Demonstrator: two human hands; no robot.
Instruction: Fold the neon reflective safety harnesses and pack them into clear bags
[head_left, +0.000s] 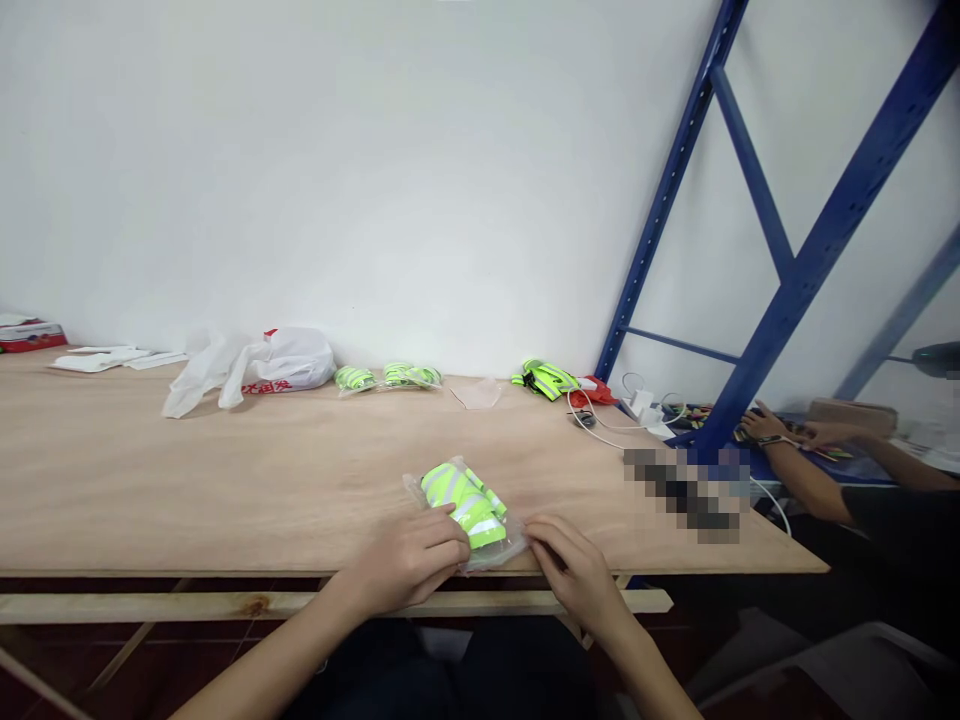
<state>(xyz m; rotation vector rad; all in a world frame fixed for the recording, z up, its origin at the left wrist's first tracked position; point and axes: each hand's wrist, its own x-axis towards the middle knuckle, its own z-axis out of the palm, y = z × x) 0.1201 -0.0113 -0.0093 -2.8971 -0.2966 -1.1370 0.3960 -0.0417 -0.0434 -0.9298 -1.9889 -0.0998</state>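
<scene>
left hand (420, 558) and right hand (579, 573) pinch the bagged green bundle (463, 500) lying between them

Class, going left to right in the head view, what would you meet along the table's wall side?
Red-and-white item, white papers, white plastic bag, bagged yellow-green bundle, larger bagged bundle, flat clear bag, loose yellow-green bundle.

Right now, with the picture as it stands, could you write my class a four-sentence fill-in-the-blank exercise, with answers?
1. The hand at the right edge of the clear bag is the person's own ____ one.
2. The table has a top made of ____.
3. The metal rack is painted ____.
4. The lettering on the white plastic bag is ____.

Missing words: right; wood; blue; red.
</scene>
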